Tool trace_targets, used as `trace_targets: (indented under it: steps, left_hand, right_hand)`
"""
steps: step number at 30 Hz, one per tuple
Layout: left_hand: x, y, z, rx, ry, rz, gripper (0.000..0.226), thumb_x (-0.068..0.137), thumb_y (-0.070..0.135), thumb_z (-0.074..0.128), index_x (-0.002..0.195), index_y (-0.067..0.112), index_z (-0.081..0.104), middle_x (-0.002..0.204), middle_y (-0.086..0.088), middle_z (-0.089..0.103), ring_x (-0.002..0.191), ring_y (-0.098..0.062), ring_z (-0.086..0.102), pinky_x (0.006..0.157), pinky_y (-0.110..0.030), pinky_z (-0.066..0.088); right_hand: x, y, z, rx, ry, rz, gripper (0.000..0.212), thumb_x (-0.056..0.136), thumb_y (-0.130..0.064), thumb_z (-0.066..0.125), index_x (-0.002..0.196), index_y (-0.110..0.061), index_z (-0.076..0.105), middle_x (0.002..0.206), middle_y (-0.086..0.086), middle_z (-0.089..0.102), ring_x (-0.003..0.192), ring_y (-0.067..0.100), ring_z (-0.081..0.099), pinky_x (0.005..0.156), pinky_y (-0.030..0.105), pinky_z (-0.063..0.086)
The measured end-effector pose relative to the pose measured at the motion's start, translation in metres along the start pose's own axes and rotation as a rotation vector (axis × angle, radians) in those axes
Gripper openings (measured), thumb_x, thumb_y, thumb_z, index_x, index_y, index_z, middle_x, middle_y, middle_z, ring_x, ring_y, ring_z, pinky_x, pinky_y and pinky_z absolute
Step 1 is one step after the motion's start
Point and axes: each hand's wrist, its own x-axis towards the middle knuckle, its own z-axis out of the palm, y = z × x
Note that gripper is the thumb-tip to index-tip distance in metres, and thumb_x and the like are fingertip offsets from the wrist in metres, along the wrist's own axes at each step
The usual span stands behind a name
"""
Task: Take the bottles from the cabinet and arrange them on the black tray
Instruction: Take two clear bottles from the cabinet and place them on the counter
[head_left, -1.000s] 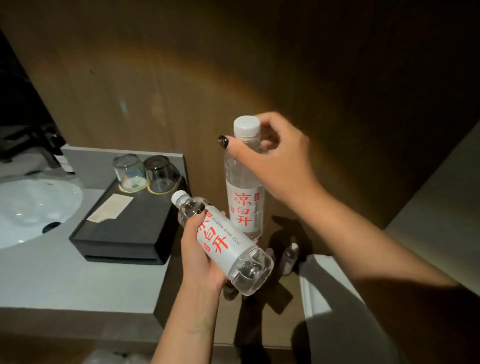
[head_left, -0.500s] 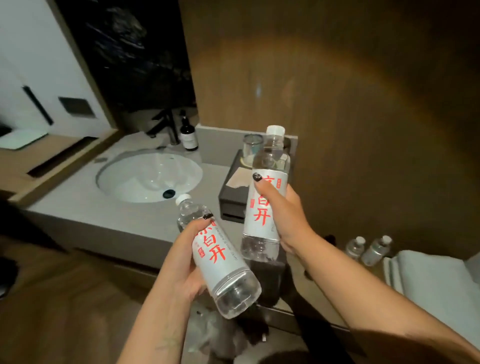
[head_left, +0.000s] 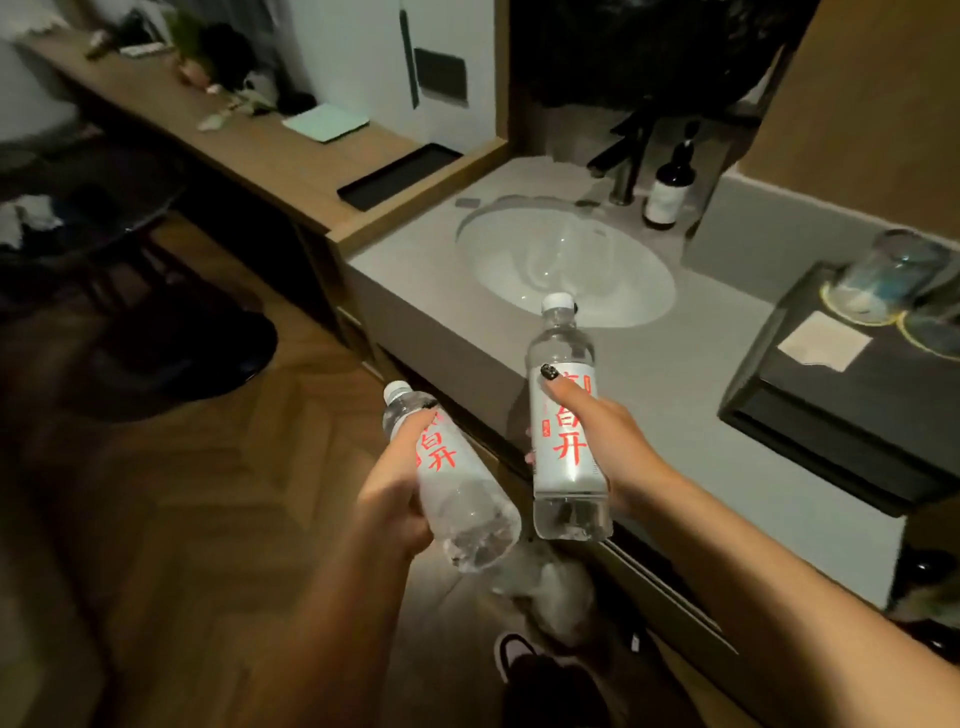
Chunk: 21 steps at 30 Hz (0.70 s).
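Note:
I hold two clear water bottles with white caps and white labels printed in red. My left hand grips the left bottle around its middle, tilted with its cap pointing up and left, over the wooden floor. My right hand grips the right bottle upright by its label, above the front edge of the grey counter. A long, shallow black tray lies on the wooden desk at the far left of the sink. The cabinet is out of view.
A white sink basin with a dark tap and a dark pump bottle sits in the counter. At the right, a black box carries upturned glasses and a paper card. A dark chair base stands on the floor at left.
The view has swung left from the wooden cabinet wall to the sink and desk. Both hands carried their bottles along; the right bottle is now gripped by its label instead of the cap.

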Motion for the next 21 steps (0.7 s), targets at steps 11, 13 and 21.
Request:
trace_targets:
  steps: [11,13,21]
  left_hand:
    - [0.059,0.104,-0.041,-0.015,0.303,0.061,0.032,0.083,0.038,0.065,0.094,0.01,0.058,0.065,-0.01,0.059,0.058,-0.02,0.058,0.053,-0.03,0.056]
    - [0.073,0.125,-0.044,-0.013,0.3,0.065,0.036,0.082,0.042,0.065,0.094,0.008,0.058,0.065,-0.01,0.059,0.059,-0.021,0.058,0.053,-0.03,0.055]
    - [0.111,0.211,-0.066,0.05,0.332,0.13,0.043,0.082,0.047,0.063,0.103,0.01,0.059,0.068,-0.008,0.062,0.058,-0.021,0.062,0.051,-0.029,0.052]
  right_hand:
    - [0.123,-0.034,0.085,-0.033,-0.133,0.032,0.034,0.085,-0.037,0.062,0.098,-0.007,0.058,0.078,0.017,0.068,0.065,0.03,0.066,0.066,0.041,0.056]
    - [0.144,-0.042,0.1,-0.02,-0.123,0.052,0.038,0.083,-0.04,0.064,0.1,-0.006,0.059,0.078,0.017,0.068,0.066,0.031,0.066,0.068,0.043,0.056]
    - [0.206,-0.084,0.163,-0.095,-0.173,0.074,0.049,0.08,-0.051,0.062,0.102,-0.008,0.059,0.083,0.016,0.068,0.069,0.028,0.067,0.068,0.038,0.055]
